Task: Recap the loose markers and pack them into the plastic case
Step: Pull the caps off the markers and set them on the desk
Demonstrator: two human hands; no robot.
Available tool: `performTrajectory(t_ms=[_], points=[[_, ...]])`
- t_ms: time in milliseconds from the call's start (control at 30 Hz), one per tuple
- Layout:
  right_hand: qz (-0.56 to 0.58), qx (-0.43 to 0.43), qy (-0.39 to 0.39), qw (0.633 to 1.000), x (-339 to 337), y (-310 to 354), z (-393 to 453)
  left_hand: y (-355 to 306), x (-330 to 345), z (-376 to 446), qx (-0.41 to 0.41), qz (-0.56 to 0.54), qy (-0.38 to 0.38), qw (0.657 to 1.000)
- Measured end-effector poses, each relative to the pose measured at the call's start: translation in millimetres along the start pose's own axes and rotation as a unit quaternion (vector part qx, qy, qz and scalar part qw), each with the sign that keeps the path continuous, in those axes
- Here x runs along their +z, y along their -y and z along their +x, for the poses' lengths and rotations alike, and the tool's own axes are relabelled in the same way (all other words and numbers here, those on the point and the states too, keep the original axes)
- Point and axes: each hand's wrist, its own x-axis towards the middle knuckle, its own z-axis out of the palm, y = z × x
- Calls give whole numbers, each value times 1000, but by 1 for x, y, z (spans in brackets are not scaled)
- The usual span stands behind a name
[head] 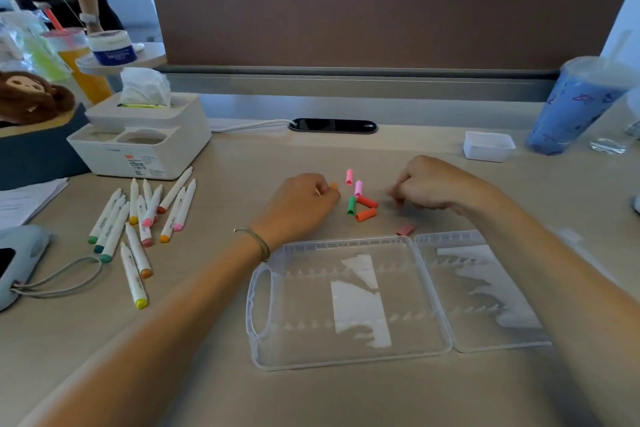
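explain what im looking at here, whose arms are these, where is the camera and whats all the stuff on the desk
There is no machine: these are a person's two bare arms, filmed by one wide-angle camera worn on their head, looking forward and down. On the pale wooden desk lies an open, empty clear plastic case. Beyond it sit loose coloured marker caps, pink, green and orange-red. To the left lies a pile of white markers with coloured ends, beside a white tissue box organiser. A blue lidded drink cup stands far right. The left hand pinches a small orange cap. The right hand is curled, but blur hides whether it holds anything.
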Motion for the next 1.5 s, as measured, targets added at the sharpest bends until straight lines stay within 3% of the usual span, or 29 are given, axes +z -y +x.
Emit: performTrajectory(t_ms=[33, 67, 133, 200, 267, 333, 433, 533, 600, 667, 767, 900, 967, 1033, 1100, 1167, 1200, 1233, 1267, 1300, 1367, 1500], points=[[-45, 17, 1, 999, 0, -2, -1, -1, -2, -1, -27, -153, 18, 988], [-82, 36, 4, 996, 0, -4, -3, -2, -4, -2, -51, -306, 42, 950], [-134, 64, 10, 989, 2, -5, -10, -4, -7, -4, -68, -520, 101, 846], [-153, 78, 12, 985, 6, -5, -13, -6, -7, -4, -65, -609, 144, 777], [-151, 84, 7, 985, 11, -5, -14, -11, -5, -3, -66, -623, 165, 761], [-122, 86, 14, 989, 13, -3, -15, -16, -4, -2, -77, -605, 164, 776], [14, 99, 38, 994, 8, -2, -20, -22, -2, 3, -119, -557, 153, 807], [177, 108, 34, 978, 4, -13, -18, -28, 3, 8, -135, -447, 150, 872], [352, 111, 55, 928, 3, -23, -13, -31, 9, 10, -86, -267, 108, 954], [496, 89, 88, 859, 1, -30, -10, -31, 18, 11, -1, -67, 59, 996], [610, 64, 110, 782, -2, -36, -7, -33, 29, 6, 64, 114, 33, 991], [666, 39, 95, 738, -3, -33, -5, -30, 38, 6, 103, 204, 21, 973], [655, 21, 83, 751, -3, -30, -2, -28, 41, 8, 118, 246, -6, 962], [570, -1, 51, 820, 1, -27, 4, -29, 39, 7, 120, 231, -41, 965], [386, -30, -11, 922, 7, -21, 10, -30, 32, 5, 93, 88, -37, 991], [192, -68, -62, 977, 13, -12, 16, -30, 22, 4, 25, -163, 13, 986], [110, -86, -73, 988, 18, -8, 20, -29, 17, 2, -18, -323, 49, 945], [43, -91, -79, 992, 21, -3, 23, -27, 12, 0, -50, -459, 84, 883], [-2, -89, -81, 993, 25, 1, 24, -23, 10, -2, -62, -547, 107, 828], [-33, -87, -84, 992, 28, 5, 25, -19, 9, -2, -63, -594, 115, 793], [-89, -94, -89, 988, 33, 9, 27, -13, 8, -2, -65, -618, 110, 776], [-117, -109, -72, 985, 37, 12, 29, -12, 3, 2, -112, -580, 91, 802]])
